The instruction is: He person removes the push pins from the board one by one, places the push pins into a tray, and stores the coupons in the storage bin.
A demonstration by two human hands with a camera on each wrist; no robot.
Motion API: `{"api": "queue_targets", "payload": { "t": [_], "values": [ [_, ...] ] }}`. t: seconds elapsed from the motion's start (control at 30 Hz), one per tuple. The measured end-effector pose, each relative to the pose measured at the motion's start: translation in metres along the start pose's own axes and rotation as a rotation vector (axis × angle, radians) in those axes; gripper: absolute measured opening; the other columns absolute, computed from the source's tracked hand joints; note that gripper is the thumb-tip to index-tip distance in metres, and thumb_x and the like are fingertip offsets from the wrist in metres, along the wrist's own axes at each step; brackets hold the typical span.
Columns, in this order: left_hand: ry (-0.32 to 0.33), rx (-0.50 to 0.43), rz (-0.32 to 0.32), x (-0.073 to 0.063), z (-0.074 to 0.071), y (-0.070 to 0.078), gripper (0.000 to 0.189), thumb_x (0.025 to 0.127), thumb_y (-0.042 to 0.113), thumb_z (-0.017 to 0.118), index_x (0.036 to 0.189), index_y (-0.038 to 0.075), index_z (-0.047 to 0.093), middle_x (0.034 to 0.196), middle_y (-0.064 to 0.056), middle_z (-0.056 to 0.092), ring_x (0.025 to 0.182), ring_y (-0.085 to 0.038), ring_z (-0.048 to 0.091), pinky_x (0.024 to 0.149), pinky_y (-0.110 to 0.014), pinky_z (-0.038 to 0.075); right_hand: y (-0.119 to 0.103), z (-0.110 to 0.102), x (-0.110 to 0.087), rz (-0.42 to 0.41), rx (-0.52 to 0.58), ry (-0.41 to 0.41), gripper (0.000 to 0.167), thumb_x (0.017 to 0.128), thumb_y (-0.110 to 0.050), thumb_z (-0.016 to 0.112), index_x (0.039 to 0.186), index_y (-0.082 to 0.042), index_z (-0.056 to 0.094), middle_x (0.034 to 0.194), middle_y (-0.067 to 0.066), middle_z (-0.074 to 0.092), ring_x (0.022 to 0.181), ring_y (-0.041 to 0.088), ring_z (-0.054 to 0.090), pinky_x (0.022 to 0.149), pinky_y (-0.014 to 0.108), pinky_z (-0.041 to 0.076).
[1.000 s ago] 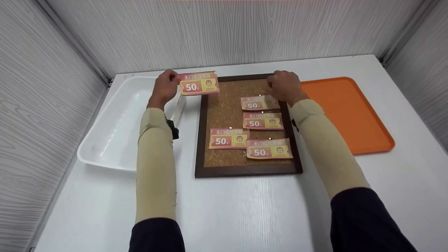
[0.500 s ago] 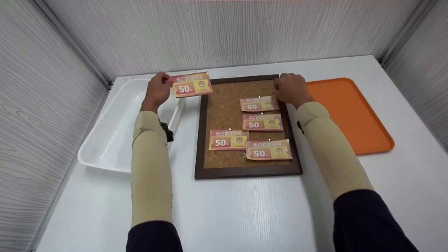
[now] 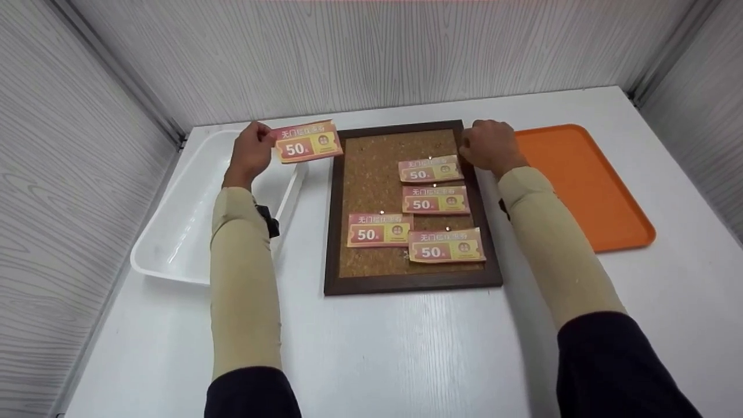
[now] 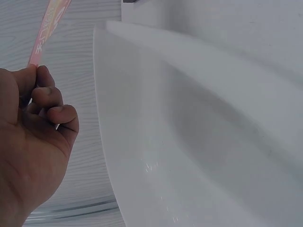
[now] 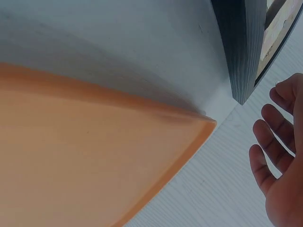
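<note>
In the head view my left hand (image 3: 248, 152) pinches a red and yellow paper coupon (image 3: 307, 144), marked 50, by its left end. It holds the coupon above the white tub's far right corner, beside the corkboard (image 3: 371, 174). The left wrist view shows the coupon (image 4: 49, 28) nearly edge-on, thumb and finger at its end. My right hand (image 3: 493, 145) hovers at the board's far right corner. In the right wrist view its thumb and forefinger meet around a tiny pushpin (image 5: 276, 84), mostly hidden, while the other fingers curve loosely.
Several coupons stay pinned on the brown-framed corkboard, including one at the front right (image 3: 447, 246) and one at the front left (image 3: 380, 231). A white tub (image 3: 186, 209) stands left of the board. An orange tray (image 3: 580, 186) lies to its right.
My left hand has carried the coupon leftward, off the board's far left corner toward the tub. My right hand has drawn right, from over the board to its right frame edge.
</note>
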State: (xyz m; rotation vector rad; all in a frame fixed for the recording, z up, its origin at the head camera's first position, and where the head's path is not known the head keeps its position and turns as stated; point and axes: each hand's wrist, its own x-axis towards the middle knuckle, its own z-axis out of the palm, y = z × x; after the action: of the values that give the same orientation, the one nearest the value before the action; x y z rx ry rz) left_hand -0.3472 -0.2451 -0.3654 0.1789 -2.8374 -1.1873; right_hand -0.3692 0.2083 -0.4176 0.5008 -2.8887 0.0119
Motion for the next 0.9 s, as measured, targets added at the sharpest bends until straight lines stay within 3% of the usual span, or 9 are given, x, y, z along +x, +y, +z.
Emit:
{"api": "queue_targets", "payload": {
  "t": [0.23, 0.4, 0.6, 0.9],
  "values": [
    [0.005, 0.021, -0.042, 0.006, -0.005, -0.008, 0.027, 0.104, 0.026, 0.035, 0.122, 0.008, 0.046, 0.107, -0.003, 0.051, 0.095, -0.015, 0.046, 0.079, -0.028, 0.038, 0.007, 0.001, -0.004, 0.006, -0.005, -0.027, 0.028, 0.093, -0.019, 0.052, 0.103, 0.000, 0.070, 0.098, 0.021, 0.068, 0.089, 0.038, 0.064, 0.077, 0.054, 0.052],
    [0.020, 0.026, -0.049, 0.005, -0.006, -0.012, 0.026, 0.104, 0.023, 0.035, 0.122, 0.007, 0.045, 0.107, -0.004, 0.051, 0.096, -0.015, 0.046, 0.079, -0.027, 0.038, 0.011, 0.001, -0.006, 0.015, 0.006, -0.054, 0.028, 0.094, -0.021, 0.051, 0.100, -0.001, 0.070, 0.098, 0.021, 0.067, 0.091, 0.038, 0.063, 0.080, 0.054, 0.051],
    [0.021, 0.002, -0.079, -0.001, -0.013, -0.011, 0.028, 0.105, 0.025, 0.035, 0.124, 0.007, 0.044, 0.106, -0.002, 0.048, 0.096, -0.015, 0.044, 0.079, -0.026, 0.038, 0.015, 0.000, -0.007, 0.029, 0.023, -0.031, 0.028, 0.092, -0.019, 0.051, 0.094, -0.001, 0.071, 0.093, 0.021, 0.067, 0.088, 0.038, 0.064, 0.078, 0.054, 0.051],
    [0.024, 0.016, -0.080, -0.005, -0.023, -0.016, 0.029, 0.105, 0.026, 0.033, 0.124, 0.007, 0.043, 0.109, -0.003, 0.049, 0.097, -0.015, 0.044, 0.080, -0.027, 0.037, 0.021, 0.000, -0.009, 0.049, 0.032, -0.064, 0.030, 0.091, -0.018, 0.048, 0.098, 0.000, 0.071, 0.098, 0.022, 0.068, 0.091, 0.039, 0.064, 0.080, 0.055, 0.051]
  ]
}}
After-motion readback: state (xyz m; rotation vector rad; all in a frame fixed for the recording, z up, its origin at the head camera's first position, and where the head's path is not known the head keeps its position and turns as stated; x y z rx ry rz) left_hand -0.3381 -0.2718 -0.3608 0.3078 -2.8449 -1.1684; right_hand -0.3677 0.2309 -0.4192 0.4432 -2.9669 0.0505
